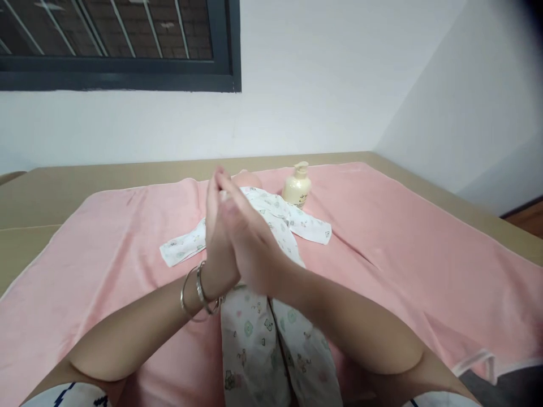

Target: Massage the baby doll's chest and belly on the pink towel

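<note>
My left hand (215, 243) and my right hand (258, 243) are raised in front of me with their palms against each other. Their fingers are stretched out and point up and away; slight blur softens the right hand. Any lotion between the palms is hidden. Below and behind them lies a baby doll in a white printed top (307, 223) and matching trousers (250, 339), arms spread sideways. Part of its round head (249, 179) shows past my fingers; much of its chest is covered by my hands. A cream pump bottle (297, 187) stands upright beside the doll's right-hand sleeve in view.
A pink blanket (403, 254) spreads beneath the doll over a tan padded surface (55, 195). White wall (322, 79) rises behind, with a dark-framed barred window (224, 68) at upper left. Two silver bangles (199, 288) circle my left wrist.
</note>
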`<control>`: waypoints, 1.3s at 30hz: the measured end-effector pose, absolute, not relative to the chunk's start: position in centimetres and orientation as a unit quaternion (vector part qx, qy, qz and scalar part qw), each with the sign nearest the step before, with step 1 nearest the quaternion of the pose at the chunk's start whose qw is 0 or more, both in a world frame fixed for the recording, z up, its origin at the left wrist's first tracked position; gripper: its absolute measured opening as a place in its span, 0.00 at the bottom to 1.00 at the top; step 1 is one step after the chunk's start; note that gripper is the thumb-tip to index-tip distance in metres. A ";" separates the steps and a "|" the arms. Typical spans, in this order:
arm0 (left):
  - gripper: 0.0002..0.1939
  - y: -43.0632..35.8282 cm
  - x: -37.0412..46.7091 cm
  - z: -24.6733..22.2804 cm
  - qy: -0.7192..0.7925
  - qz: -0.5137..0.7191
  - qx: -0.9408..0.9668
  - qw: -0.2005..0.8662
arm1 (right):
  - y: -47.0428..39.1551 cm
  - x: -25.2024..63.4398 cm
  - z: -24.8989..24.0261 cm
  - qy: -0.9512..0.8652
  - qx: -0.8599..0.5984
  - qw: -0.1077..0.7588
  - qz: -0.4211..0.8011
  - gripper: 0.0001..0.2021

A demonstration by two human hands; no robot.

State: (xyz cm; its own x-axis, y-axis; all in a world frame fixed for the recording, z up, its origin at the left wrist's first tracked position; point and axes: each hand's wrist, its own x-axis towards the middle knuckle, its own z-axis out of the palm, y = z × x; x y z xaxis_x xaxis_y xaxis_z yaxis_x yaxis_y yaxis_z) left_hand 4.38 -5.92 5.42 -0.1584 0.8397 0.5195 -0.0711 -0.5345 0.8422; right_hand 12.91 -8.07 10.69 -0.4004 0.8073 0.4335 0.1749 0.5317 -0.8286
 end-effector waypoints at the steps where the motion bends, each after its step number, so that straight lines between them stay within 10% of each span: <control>1: 0.19 -4.8 4.6 4.9 0.352 0.680 0.552 0.330 | -6.7 12.9 10.1 -0.744 -0.364 0.448 0.336 0.29; 5: 0.09 -0.5 4.8 2.5 0.435 0.622 0.584 0.289 | -1.4 13.6 6.9 -0.784 -0.446 0.381 0.203 0.20; 17: 0.18 1.9 4.3 -1.4 0.543 0.523 0.628 0.191 | 4.1 18.4 1.8 -0.827 -0.438 0.321 0.144 0.21; 39: 0.19 0.6 4.5 -2.2 0.495 0.629 0.563 0.205 | -0.7 16.7 1.3 -0.866 -0.464 0.183 -0.039 0.27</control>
State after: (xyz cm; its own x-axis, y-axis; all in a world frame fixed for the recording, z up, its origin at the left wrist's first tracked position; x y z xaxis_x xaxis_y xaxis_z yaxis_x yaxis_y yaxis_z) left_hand 4.45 0.59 -2.25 -0.2815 0.8149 0.5066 0.2999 -0.4268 0.8532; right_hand 16.74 -0.69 1.29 -0.5018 0.7893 0.3538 0.8179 0.5661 -0.1028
